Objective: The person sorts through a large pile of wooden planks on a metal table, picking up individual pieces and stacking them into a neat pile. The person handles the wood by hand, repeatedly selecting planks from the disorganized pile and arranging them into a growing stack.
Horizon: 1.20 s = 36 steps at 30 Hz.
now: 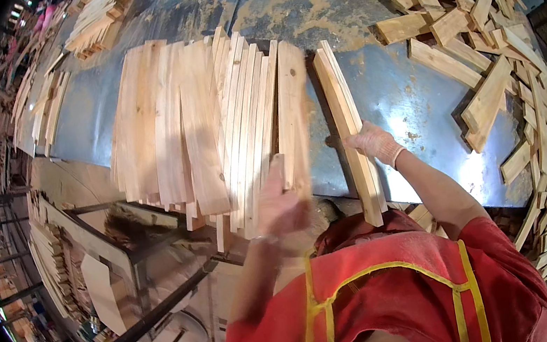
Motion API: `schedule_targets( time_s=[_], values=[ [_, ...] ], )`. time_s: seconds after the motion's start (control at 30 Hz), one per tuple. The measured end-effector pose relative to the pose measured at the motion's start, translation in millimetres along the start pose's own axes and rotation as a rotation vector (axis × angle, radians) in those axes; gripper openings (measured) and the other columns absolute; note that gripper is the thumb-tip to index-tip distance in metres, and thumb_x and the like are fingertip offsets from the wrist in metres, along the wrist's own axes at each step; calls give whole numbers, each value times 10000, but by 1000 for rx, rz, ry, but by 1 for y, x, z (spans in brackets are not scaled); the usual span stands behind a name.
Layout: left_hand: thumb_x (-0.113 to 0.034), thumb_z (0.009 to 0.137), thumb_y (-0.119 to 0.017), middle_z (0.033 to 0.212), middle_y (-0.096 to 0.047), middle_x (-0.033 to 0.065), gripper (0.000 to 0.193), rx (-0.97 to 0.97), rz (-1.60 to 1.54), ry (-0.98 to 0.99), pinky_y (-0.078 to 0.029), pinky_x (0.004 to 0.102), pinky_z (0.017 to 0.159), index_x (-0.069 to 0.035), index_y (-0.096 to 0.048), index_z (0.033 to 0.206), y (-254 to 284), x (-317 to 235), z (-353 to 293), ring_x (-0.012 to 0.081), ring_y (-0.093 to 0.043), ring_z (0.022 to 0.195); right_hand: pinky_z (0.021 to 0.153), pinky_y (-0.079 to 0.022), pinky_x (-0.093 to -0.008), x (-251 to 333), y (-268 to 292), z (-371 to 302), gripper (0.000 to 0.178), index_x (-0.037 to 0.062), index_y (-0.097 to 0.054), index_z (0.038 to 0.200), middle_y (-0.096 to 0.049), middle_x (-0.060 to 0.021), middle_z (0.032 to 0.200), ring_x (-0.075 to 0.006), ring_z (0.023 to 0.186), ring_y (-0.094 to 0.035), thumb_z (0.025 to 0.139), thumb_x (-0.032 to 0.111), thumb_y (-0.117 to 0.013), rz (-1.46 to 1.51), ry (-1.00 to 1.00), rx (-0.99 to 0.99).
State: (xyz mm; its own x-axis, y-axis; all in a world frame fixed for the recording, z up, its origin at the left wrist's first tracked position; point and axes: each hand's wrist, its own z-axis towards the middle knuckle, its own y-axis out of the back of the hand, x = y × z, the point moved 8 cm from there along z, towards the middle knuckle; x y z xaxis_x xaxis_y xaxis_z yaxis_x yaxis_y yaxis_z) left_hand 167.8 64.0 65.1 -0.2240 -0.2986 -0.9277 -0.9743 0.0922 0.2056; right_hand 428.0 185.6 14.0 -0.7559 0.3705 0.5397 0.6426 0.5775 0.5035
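Note:
My right hand (375,144), in a pale work glove with a knitted cuff, is closed round a narrow pair of wooden boards (344,114) standing on edge, their near ends reaching toward my red apron. To the left, my left hand (281,205) is smeared by motion at the near end of a wide wooden board (291,101). Its thumb lies along the board's left side and the fingers are partly hidden; the board blurs with it. Directly left of that board is a long row of wooden boards (199,125), some flat and some on edge, overhanging the table's near edge.
Sawdust lies over the metal tabletop (379,70). At the right, a jumbled heap of wooden pieces (488,89) spreads along the table edge. Another stack of boards (99,20) stands at the far left. Below the left edge is a metal frame (147,317).

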Motion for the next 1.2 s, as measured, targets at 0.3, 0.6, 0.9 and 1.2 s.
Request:
schedule_targets(
  time_s=[0.3,0.6,0.9,1.2],
  values=[
    [-112,737,-599,1644,-487,163,975,150,-935,-53,-372,374,1256,77,-344,1659,19,-51,-25,255,-500,1490,836,-610,-383,85,-103,58,700,-145,-527,1442,-724,-252,1181,-284,930,-720,1003,378,-684,-3,520,94],
    [45,816,-520,1529,-586,164,857,118,-863,-23,-529,382,1107,17,-367,1659,-9,-18,3,284,-630,1329,1103,-542,-404,85,-63,-27,588,-2,-606,1434,-688,-134,1399,-259,1216,-692,949,267,-798,1478,364,646],
    [-47,892,-607,1487,-591,216,610,-135,813,-496,-457,471,1182,-3,-568,1499,-38,-35,43,378,-532,1422,1057,-544,-432,41,17,-46,598,21,-563,1488,-733,-176,1275,-314,1171,-710,937,198,-714,559,419,139],
    [-241,934,-700,1007,-731,177,219,269,1337,-123,-564,499,816,-51,-694,1043,-110,-148,85,387,-717,991,935,-570,-514,1,150,-91,340,105,-709,1212,-728,-180,1017,-402,1040,-728,890,212,-695,-128,1053,-529]
  ],
)
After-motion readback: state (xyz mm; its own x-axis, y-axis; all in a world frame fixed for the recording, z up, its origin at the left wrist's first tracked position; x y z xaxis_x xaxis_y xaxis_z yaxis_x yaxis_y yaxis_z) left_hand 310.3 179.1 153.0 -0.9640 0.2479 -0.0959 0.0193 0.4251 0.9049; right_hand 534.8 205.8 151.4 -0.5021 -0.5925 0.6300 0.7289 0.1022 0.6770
